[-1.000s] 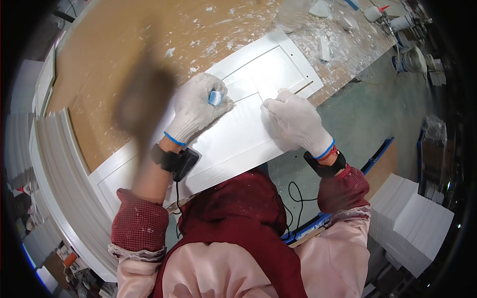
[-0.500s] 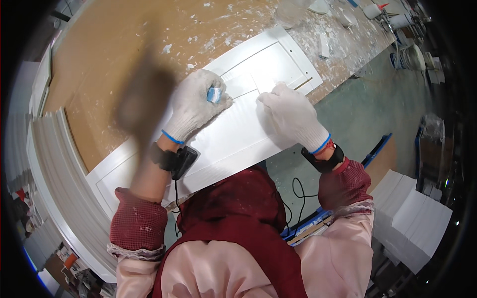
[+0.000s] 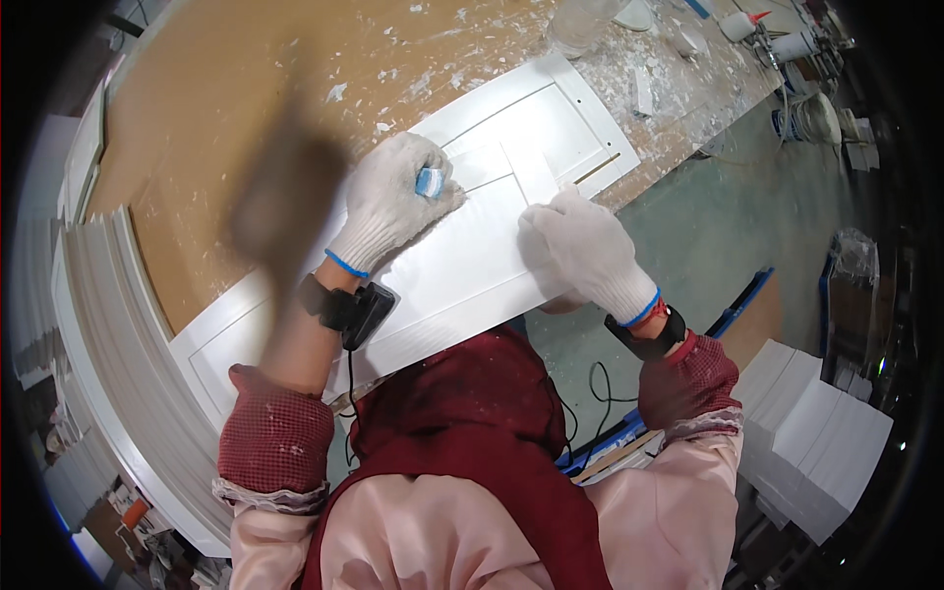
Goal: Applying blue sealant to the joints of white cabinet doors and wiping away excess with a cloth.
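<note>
A long white panel (image 3: 472, 285) with raised border strips lies slanted on the worktable. My left hand (image 3: 393, 202), in a white knit glove with a blue cuff edge, rests on it, closed around a small blue-and-white piece (image 3: 429, 183). Only the end of that piece shows, so its kind is unclear. Over the panel's near right edge is my right hand (image 3: 587, 246), gloved the same way. Its fingers are curled together beside a crosswise strip (image 3: 531, 177) of the panel. Whatever those fingers may hold is hidden.
White flakes litter the brown worktable (image 3: 206, 108). A clear container (image 3: 577, 28) and a red-tipped bottle (image 3: 739, 26) stand at the far right. Stacked white panels (image 3: 128, 364) are at left, with white blocks (image 3: 811, 433) at lower right. A dark blur covers part of the left side.
My right hand has slid toward me and slightly right along the crosswise strip, exposing more of it. My left hand has shifted only a little to the right, still gripping the blue-and-white piece.
</note>
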